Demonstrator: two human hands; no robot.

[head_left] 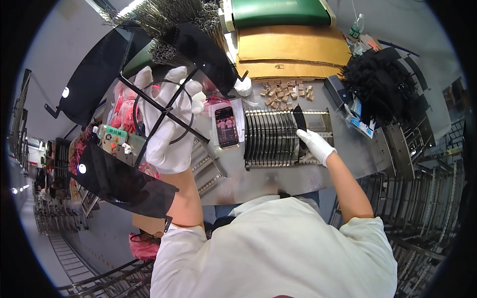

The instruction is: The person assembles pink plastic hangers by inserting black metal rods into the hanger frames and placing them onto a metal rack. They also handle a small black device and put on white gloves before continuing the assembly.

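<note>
My left hand (171,149), in a white glove, holds up a black wire frame (165,110) of crossed bars with a ring round the middle. Dark, glossy curved plates hang from the bars: one at the upper left (94,74), another at the upper right (201,54) and a third at the lower left (119,181). My right hand (316,146), also gloved, reaches to a metal slotted rack (323,113) on the table. Its fingers are closed on a dark plate (299,117) at the right of the row. Several more thin dark plates (271,136) stand in the rack's slots.
A phone (227,127) lies left of the rack. Beyond it are small tan blocks (285,94), yellow cardboard (293,47) and a green belt (280,12). Black parts (382,82) are heaped at right, wire hooks (174,25) at far left. A bottle (110,133) lies at left.
</note>
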